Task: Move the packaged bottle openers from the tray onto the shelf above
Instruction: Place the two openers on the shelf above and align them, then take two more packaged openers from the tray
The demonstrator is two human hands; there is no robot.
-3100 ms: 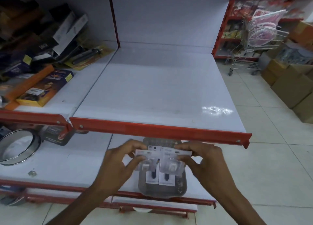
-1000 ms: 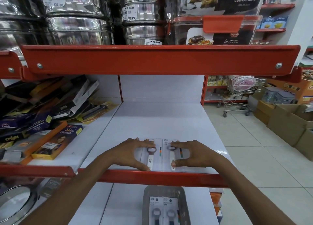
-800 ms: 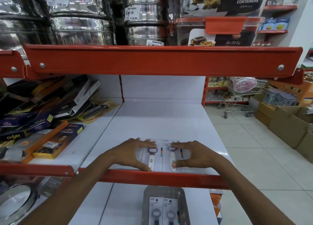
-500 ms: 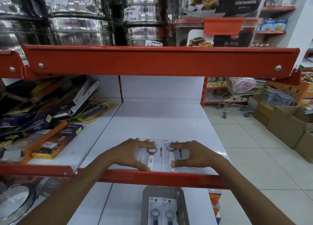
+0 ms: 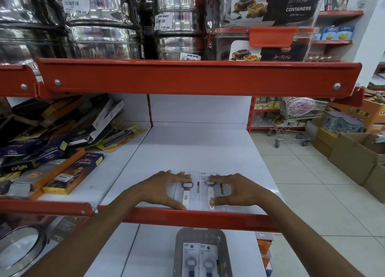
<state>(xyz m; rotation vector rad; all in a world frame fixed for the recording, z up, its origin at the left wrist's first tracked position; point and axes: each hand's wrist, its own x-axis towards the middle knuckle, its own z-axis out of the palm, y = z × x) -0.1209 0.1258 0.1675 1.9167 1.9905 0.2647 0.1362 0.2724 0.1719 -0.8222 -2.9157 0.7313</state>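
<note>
Two packaged bottle openers are laid side by side on the white shelf at lower centre, pinned flat by the left hand and right hand, fingers spread over the packs, not closed around them. More packs are left in the grey tray at the bottom.

1. Two packaged bottle openers lie side by side at the shelf's near edge.
2. The tray sits below, holding two more.
3. Boxes lie left.
</note>
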